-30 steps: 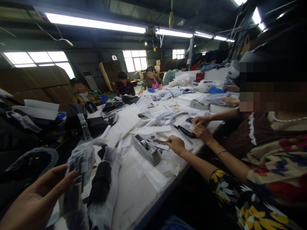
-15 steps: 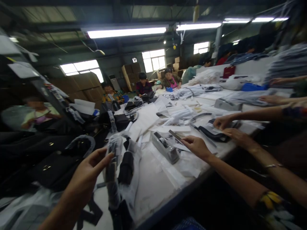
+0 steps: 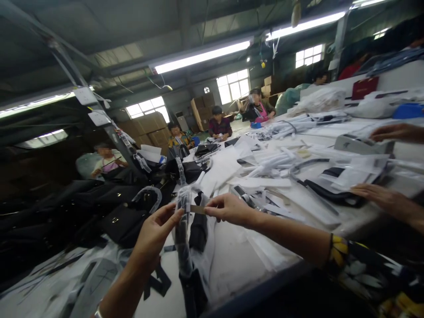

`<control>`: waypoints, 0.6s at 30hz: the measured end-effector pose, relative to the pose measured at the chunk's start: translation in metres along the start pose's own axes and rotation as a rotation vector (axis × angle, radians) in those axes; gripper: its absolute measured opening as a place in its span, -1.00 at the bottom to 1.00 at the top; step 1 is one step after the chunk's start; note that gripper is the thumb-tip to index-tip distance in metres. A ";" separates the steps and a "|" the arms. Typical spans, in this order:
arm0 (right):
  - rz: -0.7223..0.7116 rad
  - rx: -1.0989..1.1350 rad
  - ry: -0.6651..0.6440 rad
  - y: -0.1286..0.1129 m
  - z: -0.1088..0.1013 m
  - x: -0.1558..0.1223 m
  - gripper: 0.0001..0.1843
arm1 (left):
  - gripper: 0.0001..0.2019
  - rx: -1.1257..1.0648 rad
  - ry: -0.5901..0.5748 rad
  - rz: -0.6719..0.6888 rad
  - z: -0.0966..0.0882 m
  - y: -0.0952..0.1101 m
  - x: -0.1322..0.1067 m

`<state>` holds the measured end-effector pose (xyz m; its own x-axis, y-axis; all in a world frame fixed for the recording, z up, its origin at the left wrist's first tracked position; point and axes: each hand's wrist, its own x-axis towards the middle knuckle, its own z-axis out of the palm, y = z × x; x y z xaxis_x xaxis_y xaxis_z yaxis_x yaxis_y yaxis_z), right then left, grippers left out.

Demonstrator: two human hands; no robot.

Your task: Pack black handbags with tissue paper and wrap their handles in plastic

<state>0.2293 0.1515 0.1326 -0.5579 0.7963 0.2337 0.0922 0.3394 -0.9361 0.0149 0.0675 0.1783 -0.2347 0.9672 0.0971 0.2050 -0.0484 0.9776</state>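
My left hand (image 3: 155,232) pinches the top of a clear plastic sleeve (image 3: 182,240) that holds a black strap, keeping it upright above the white table (image 3: 238,263). My right hand (image 3: 228,208), in a flowered sleeve, pinches a short strip of tape (image 3: 198,209). The tape's free end touches the sleeve close to my left fingertips. Another black strap in plastic (image 3: 198,229) lies just behind. A grey tape dispenser (image 3: 243,195) is mostly hidden behind my right hand.
Black handbags (image 3: 122,221) are piled at the left. White paper rolls and sheets (image 3: 274,161) cover the table's middle. A co-worker's hand (image 3: 380,198) rests on a black strap at the right, near a second tape dispenser (image 3: 361,145). Several people sit at the far end.
My right hand left the tape dispenser and came left with a strip of tape to the sleeve. My left hand raised the sleeve. The view swung left.
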 end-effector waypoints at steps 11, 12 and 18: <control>-0.063 0.202 -0.055 -0.013 0.017 0.025 -0.56 | -0.48 0.149 -0.027 0.095 -0.004 0.003 -0.002; -0.036 0.292 -0.101 -0.014 0.018 0.026 -0.58 | -0.49 0.148 -0.049 0.106 -0.003 0.004 -0.002; 0.182 0.647 -0.274 -0.023 0.015 0.024 -0.60 | -0.46 0.139 -0.086 0.108 -0.002 0.009 -0.004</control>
<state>0.2017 0.1552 0.1555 -0.7743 0.6294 0.0648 -0.2564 -0.2185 -0.9416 0.0157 0.0631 0.1870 -0.1237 0.9762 0.1780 0.3551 -0.1239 0.9266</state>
